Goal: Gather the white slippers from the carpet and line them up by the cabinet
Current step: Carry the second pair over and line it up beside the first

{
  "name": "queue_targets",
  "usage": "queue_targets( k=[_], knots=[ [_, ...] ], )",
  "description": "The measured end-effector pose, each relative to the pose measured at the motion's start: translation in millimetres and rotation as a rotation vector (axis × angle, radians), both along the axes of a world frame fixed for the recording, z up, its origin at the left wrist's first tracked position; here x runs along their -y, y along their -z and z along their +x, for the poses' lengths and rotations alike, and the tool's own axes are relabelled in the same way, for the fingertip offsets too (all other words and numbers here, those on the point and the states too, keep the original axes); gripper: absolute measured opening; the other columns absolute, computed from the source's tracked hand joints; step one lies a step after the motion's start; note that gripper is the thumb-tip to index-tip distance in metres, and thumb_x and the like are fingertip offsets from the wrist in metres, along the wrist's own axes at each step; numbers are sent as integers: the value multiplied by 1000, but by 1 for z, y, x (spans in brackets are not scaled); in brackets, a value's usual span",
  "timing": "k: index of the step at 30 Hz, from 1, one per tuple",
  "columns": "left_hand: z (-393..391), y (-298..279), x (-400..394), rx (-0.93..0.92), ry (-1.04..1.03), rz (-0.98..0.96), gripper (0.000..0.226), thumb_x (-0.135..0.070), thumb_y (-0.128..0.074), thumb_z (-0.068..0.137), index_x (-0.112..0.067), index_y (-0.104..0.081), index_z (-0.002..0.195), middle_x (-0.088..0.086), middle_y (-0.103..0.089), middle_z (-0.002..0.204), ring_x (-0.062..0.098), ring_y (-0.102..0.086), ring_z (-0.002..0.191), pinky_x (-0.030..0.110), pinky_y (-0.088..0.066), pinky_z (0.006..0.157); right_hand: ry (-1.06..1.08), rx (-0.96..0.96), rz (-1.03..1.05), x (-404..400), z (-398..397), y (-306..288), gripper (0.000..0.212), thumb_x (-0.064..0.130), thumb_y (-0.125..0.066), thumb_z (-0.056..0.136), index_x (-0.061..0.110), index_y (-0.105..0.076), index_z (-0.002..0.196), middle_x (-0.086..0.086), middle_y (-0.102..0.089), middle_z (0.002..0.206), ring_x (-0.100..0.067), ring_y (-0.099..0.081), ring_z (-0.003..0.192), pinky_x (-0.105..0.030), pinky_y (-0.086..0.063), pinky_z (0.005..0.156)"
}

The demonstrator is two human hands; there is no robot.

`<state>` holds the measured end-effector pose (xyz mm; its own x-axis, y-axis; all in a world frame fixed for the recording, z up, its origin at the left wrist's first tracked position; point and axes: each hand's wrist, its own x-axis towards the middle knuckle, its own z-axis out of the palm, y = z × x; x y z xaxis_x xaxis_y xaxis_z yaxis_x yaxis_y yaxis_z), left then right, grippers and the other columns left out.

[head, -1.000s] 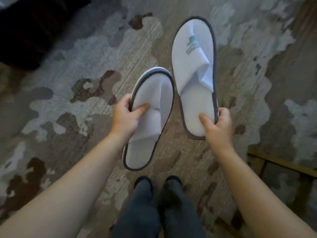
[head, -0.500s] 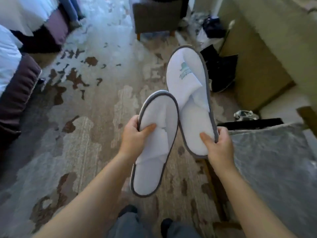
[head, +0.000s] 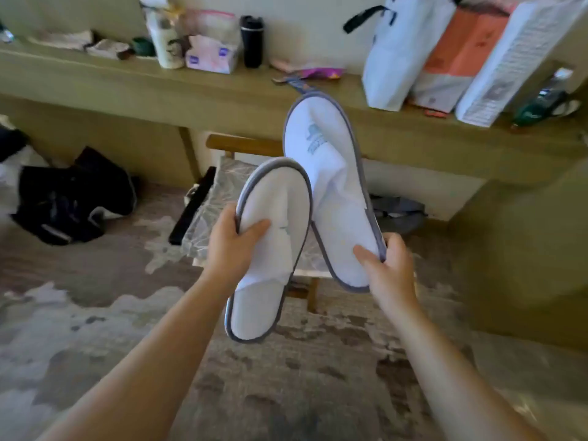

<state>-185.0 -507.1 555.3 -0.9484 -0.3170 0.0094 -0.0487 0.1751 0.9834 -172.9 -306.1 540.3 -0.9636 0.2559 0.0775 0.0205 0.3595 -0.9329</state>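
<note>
Both forearms reached out over the patterned carpet (head: 95,329), each hand raised above it with one white slipper. The left hand (head: 234,246) gripped the left slipper (head: 270,249) at its 9 o'clock edge, thumb across the upper; the right hand (head: 389,268) pinched the heel of the right slipper (head: 331,186), which overlapped the first at 1 o'clock. Beyond stood a stool (head: 216,198), then a cluttered shelf (head: 127,84) with bags (head: 401,49) at 1 o'clock.
</note>
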Motion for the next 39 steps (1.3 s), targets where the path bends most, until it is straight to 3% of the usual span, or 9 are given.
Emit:
queue_targets(
  k=[5, 7, 9, 12, 15, 19, 26, 31, 39],
  knots=[
    [16, -14, -147, -23, 402, -76, 25, -27, -61, 79, -31, -39, 69, -3, -48, 77, 11, -48, 69, 32, -42, 62, 334, 2, -84, -128, 102, -14, 15, 14, -58, 81, 15, -43, 84, 4, -49, 77, -13, -50, 70, -15, -41, 50],
    [38, -18, -211, -46, 559, -80, 22, -25, -61, 79, -26, -40, 70, -2, -48, 75, 11, -47, 69, 30, -41, 61, 478, -19, -100, -176, 153, -18, 18, 14, -59, 81, 22, -44, 77, 3, -49, 77, -13, -51, 69, -12, -42, 48],
    [71, -21, -276, -68, 714, -87, 22, -24, -60, 80, -26, -40, 70, -3, -48, 75, 11, -47, 69, 29, -39, 60, 632, -13, -97, -223, 209, -19, 23, 17, -59, 81, 26, -40, 71, 4, -48, 76, -10, -50, 69, -12, -42, 48],
    [135, -19, -369, -95, 919, -108, 20, -24, -57, 82, -30, -40, 73, -11, -46, 75, 5, -45, 69, 20, -33, 55, 817, 35, -121, -285, 293, -16, 20, 24, -59, 81, 25, -39, 77, 4, -47, 80, -13, -51, 76, -26, -46, 57],
    [198, -12, -451, -89, 1089, -80, 23, -24, -57, 82, -33, -39, 72, -12, -45, 76, 4, -45, 69, 16, -38, 54, 990, 2, -84, -339, 370, -12, 19, 19, -58, 82, 24, -40, 76, 5, -48, 78, -10, -50, 72, -12, -41, 45],
    [267, -12, -543, -64, 1260, -15, 24, -20, -58, 82, -32, -40, 72, -10, -48, 77, 5, -48, 70, 10, -43, 50, 1174, 18, -42, -398, 455, -10, 15, 17, -57, 83, 19, -42, 83, 8, -47, 76, -7, -48, 69, -24, -38, 51],
    [338, -14, -673, 27, 1395, -27, 15, -23, -54, 84, -21, -43, 94, -9, -50, 85, 12, -51, 82, 29, -48, 67, 1389, 14, -59, -489, 532, 4, 17, 17, -59, 82, 14, -42, 85, 7, -47, 75, -5, -48, 68, -22, -36, 49],
    [348, -10, -786, 128, 1470, -20, 28, -21, -51, 86, -17, -44, 113, 8, -54, 118, 26, -53, 106, 48, -49, 90, 1428, -39, -20, -589, 541, 18, 16, 12, -59, 82, 13, -42, 82, 8, -46, 73, -5, -47, 67, -5, -39, 44],
    [333, -22, -1020, 242, 1480, 31, 27, -24, -57, 82, -17, -49, 108, 8, -57, 116, 29, -56, 104, 54, -49, 91, 1517, -95, -60, -812, 538, 6, 15, 6, -58, 82, 8, -44, 87, 8, -48, 75, -3, -47, 69, -1, -37, 44]
  ],
)
